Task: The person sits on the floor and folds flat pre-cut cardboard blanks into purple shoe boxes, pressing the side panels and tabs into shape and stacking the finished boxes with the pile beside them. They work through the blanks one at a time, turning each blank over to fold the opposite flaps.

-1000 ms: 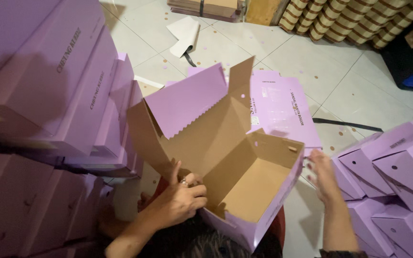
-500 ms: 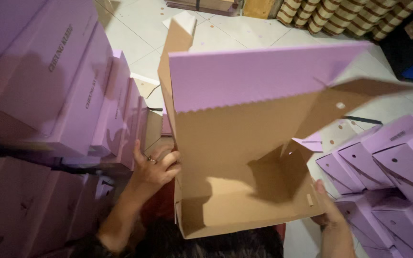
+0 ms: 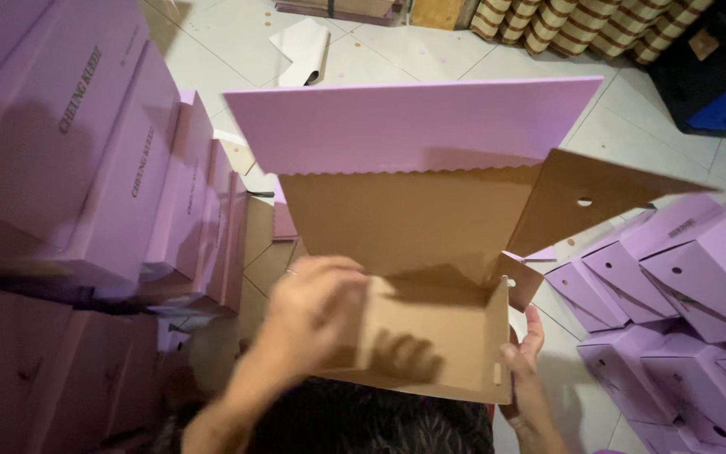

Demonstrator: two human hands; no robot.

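Box: half-folded cardboard box [image 3: 430, 336], brown inside, lilac outside; centre to lower centre of frame, open side toward camera.
Lid: lid panel [image 3: 413, 122] upright across upper centre, lilac face w/ scalloped lower edge; brown side flap [image 3: 586, 202] w/ round hole sticks out to the right.
L hand: left hand [image 3: 317, 307], lower centre-left, blurred; fingers curled over box's left wall, grasping it. Ring on one finger.
R hand: right hand [image 3: 524, 357], lower right of centre; fingers wrapped round box's right near corner from outside, thumb on the wall edge, gripping it.
Left of frame: tall stacks of closed lilac boxes [image 3: 86, 168], top to bottom; flat brown-and-lilac blanks [image 3: 241, 244] lean beside them.
Right of frame: finished lilac boxes [image 3: 682, 277], each w/ small hole, piled at lower right.
Floor: pale tiled floor [image 3: 464, 63] at top; white sheet [image 3: 300, 46] lies upper centre-left; striped rolls [image 3: 581, 25] at upper right.
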